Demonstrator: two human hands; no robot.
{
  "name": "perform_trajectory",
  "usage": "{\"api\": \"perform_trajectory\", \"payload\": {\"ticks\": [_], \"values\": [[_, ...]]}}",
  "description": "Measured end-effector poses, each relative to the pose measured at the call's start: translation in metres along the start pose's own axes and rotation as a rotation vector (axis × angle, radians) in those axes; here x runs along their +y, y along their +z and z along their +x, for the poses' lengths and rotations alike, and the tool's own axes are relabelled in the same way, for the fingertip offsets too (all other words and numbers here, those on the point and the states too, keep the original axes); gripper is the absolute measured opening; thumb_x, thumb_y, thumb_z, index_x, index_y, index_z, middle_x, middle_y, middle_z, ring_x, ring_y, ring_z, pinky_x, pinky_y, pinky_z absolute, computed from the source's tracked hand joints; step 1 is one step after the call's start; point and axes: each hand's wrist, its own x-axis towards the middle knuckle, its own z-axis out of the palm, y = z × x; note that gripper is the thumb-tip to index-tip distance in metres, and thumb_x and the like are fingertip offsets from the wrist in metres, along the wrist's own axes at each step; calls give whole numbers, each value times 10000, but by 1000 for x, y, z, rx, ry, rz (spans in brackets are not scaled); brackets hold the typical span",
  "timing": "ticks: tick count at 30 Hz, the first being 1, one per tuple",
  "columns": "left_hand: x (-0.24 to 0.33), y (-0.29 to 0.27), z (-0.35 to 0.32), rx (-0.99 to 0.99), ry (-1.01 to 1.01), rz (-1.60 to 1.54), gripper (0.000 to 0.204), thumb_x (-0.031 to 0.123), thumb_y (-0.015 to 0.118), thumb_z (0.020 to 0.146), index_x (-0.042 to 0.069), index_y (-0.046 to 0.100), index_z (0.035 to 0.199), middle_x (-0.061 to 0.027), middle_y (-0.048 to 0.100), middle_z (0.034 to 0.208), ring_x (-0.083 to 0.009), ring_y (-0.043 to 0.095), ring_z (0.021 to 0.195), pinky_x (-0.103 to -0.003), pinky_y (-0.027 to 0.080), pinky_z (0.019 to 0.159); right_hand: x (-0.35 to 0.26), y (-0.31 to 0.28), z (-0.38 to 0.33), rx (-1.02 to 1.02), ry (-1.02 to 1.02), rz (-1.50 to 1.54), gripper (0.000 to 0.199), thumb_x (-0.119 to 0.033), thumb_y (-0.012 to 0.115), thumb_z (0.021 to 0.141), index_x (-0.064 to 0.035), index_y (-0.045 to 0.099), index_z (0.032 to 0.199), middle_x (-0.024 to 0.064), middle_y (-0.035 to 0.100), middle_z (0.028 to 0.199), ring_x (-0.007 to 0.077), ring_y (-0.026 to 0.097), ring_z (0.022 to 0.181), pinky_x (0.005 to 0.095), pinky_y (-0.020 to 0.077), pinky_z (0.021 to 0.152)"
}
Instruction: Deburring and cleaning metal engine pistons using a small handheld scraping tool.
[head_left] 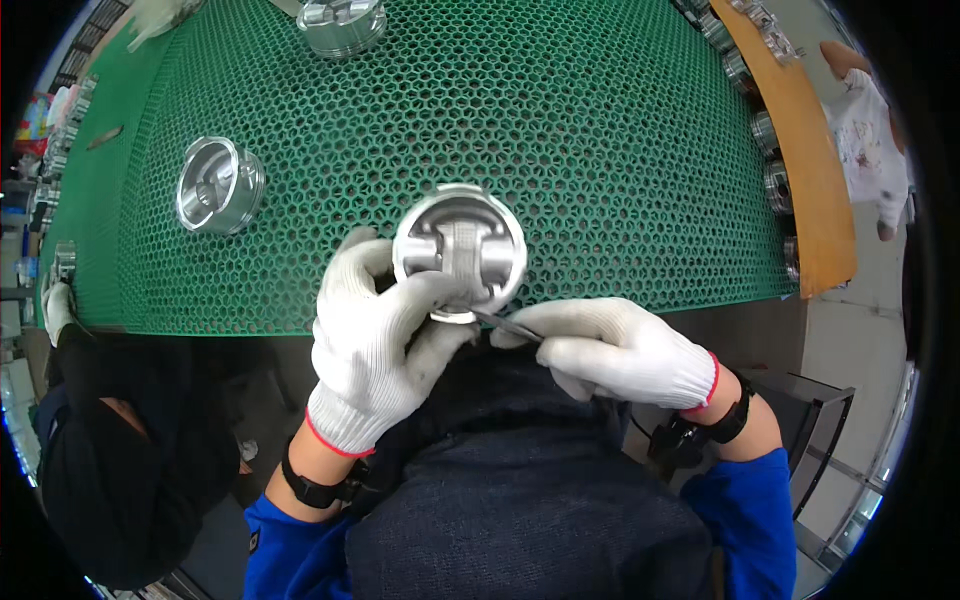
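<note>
Hollow side facing me, the piston (460, 245) is gripped in my left hand (368, 345), my right hand (625, 352) pinching a dark tool (508, 325) at its rim.

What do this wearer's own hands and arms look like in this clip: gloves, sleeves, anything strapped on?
The left hand and right hand wear white ribbed knit gloves with red edging at the cuffs. Each wrist carries a black strap with a small dark device, its details unclear. The sleeves are bright blue; the left one shows a small dark mark.
</note>
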Motion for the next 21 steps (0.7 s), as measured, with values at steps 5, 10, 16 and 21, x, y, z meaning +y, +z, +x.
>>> {"api": "perform_trajectory", "payload": {"ticks": [5,10,16,21], "values": [[-4,-23,19,-98,38,144,673,377,930,507,184,713,1115,-144,540,1155,-397,509,1133,-613,386,1045,-14,-24,-22,134,75,307,404,-86,550,944,18,615,1329,100,722,1153,83,578,671,242,520,647],[2,-12,19,53,151,189,620,419,892,633,99,704,1130,-254,490,1426,-471,466,1342,-553,441,1062,-19,-41,-38,271,133,161,384,-49,545,930,17,634,1297,110,726,1188,91,594,669,238,523,638],[-9,1,13,12,-45,-101,359,132,860,653,111,720,983,-170,622,1108,-364,618,1019,-451,524,865,3,-44,-14,350,-309,-624,321,-125,610,936,-154,684,1247,132,738,958,247,713,746,336,570,661],[-3,-1,10,-22,-79,-30,311,88,842,642,78,714,925,-190,623,1087,-371,618,1053,-455,512,898,-20,-42,24,367,-323,-1035,265,-156,601,954,-191,658,1210,75,684,750,262,699,668,374,566,595]]}}
